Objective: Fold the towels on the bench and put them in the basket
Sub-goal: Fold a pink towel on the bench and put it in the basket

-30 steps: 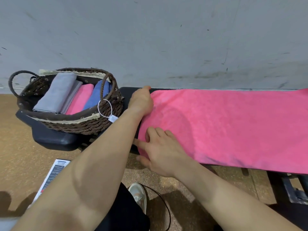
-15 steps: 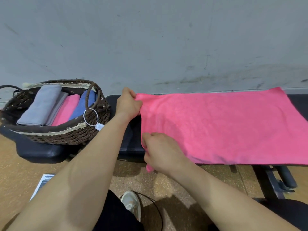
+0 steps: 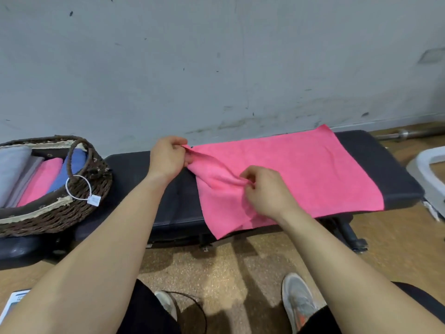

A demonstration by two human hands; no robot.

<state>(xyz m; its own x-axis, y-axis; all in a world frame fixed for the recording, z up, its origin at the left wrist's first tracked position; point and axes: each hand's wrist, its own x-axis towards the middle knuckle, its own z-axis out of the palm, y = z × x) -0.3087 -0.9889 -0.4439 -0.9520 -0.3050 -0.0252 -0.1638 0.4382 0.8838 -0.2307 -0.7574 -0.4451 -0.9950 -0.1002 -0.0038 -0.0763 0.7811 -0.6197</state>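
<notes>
**On the bench: both hands bunching the pink towel's left end**

On the black bench [image 3: 144, 189], against the grey wall [image 3: 216, 68], the pink towel [image 3: 301, 169] is lying spread lengthwise, and things are changing at its left end. The left hand [image 3: 168, 157] is gripping the far left corner with its fingers curled tight round it, just as half a second ago. Now, though, it is holding that corner raised a little off the padding.

The right hand [image 3: 267, 191] is making the news. A moment ago it was clutching the near left corner down at the bench's front edge. Now it is sitting further in, on top of the cloth, with thumb and fingertips pinching a raised ridge of fabric. A crease is running between the two hands. The near left corner, let go, is hanging free over the front edge. The rest of the towel is lying flat, its right edge stopping short of the bench's right end.

The view is shifting too. The wicker basket [image 3: 60, 213] is sliding towards the left edge of the picture, sitting on the black padding there, well apart from the hands. Inside it, a grey towel [image 3: 12, 169], a folded pink towel [image 3: 41, 182] and a blue towel [image 3: 72, 165] are lying side by side, unchanged. A white tag [image 3: 94, 200] is dangling on a ring from the basket's handle. The bench's right end is coming into view, with a white frame [image 3: 426, 165] beyond it. Two grey shoes [image 3: 298, 300] are showing on the speckled floor [image 3: 216, 273] below.
</notes>
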